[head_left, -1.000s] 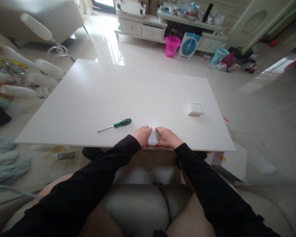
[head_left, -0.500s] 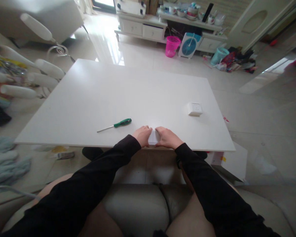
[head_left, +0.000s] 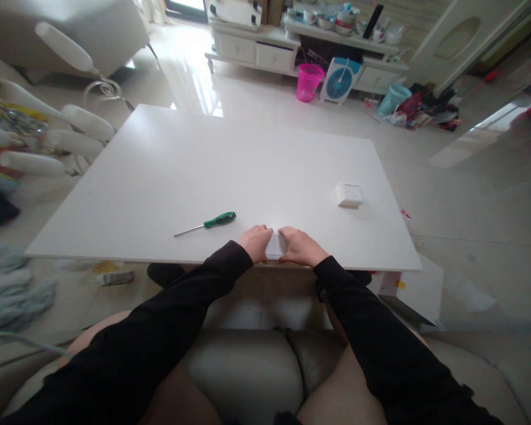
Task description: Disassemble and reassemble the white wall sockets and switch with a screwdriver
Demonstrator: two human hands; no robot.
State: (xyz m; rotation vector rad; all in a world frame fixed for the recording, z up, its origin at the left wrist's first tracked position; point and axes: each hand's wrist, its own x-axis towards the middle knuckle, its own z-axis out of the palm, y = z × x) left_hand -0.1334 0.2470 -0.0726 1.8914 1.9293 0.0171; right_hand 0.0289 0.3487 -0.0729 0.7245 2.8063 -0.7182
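At the near edge of the white table [head_left: 248, 171], a small white wall switch [head_left: 274, 245] with a line down its middle sits between my two hands. My left hand [head_left: 257, 242] grips its left side, with the thumb and fingers closed around it. On the opposite side, my right hand [head_left: 301, 245] holds the right edge the same way. Part of the switch is hidden by my fingers. Left of my hands lies a screwdriver [head_left: 220, 220] with a green handle, its metal tip pointing left. A white boxed wall socket [head_left: 349, 195] stands to the right.
Across the floor, a low cabinet [head_left: 256, 50] carries dishes. A pink basket [head_left: 309, 81], a blue fan [head_left: 340, 81] and a light blue basket [head_left: 393, 100] stand before it. White lamp arms [head_left: 66, 50] reach in near the table's left side.
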